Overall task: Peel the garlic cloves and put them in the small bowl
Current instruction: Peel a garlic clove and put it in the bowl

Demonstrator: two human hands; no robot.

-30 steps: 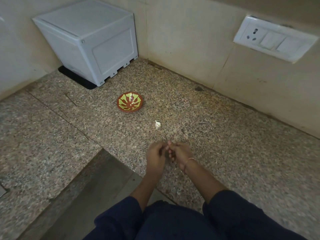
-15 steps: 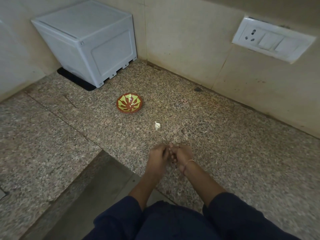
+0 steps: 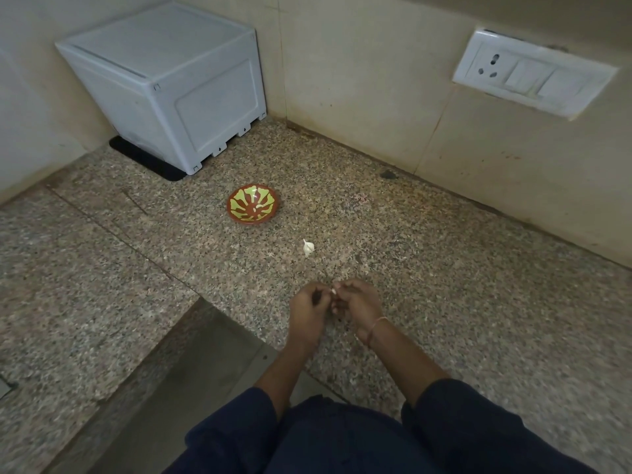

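granite [image 3: 444, 268]: left hand [image 3: 309, 307], right hand [image 3: 357, 304] pinch garlic clove [image 3: 333, 291].

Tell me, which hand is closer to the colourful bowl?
Left. The left hand is below the bowl in the picture and a bit to its right; the right hand is even farther right.
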